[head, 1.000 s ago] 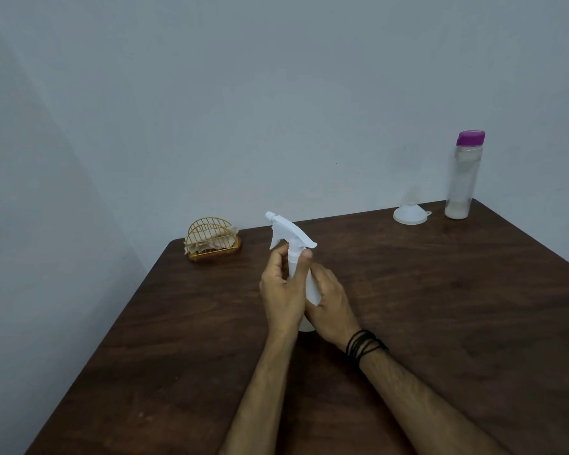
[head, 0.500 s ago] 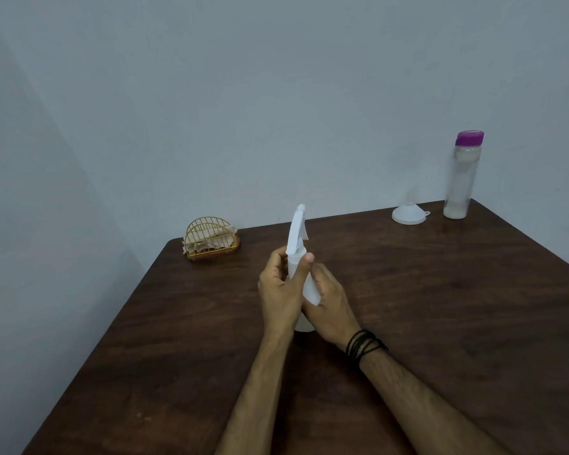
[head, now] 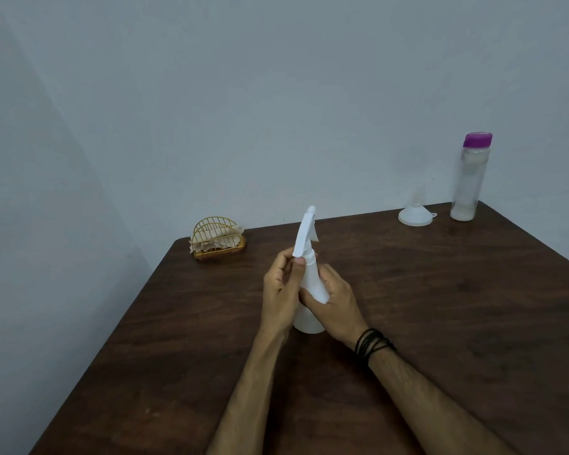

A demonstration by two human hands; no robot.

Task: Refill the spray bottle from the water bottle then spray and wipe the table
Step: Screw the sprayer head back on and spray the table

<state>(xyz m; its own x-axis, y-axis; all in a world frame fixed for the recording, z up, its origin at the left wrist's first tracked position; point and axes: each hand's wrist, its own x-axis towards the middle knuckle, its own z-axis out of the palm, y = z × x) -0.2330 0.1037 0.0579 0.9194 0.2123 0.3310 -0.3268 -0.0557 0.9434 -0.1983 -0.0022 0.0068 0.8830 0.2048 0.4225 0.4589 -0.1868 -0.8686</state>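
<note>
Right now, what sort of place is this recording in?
Probably a plain home or staged room corner: a dark wooden table against bare walls, with a napkin holder, funnel and water bottle.

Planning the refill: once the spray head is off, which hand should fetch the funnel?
Right, probably. The funnel sits far right, on the right hand's side, beside the water bottle. The left hand pinches the spray bottle's neck.

no text, label, brand, number or sign can be read anywhere: the spray bottle (head: pixel 310 292) at centre and the water bottle (head: pixel 470 182) at 2 o'clock both show plain surfaces.
</note>
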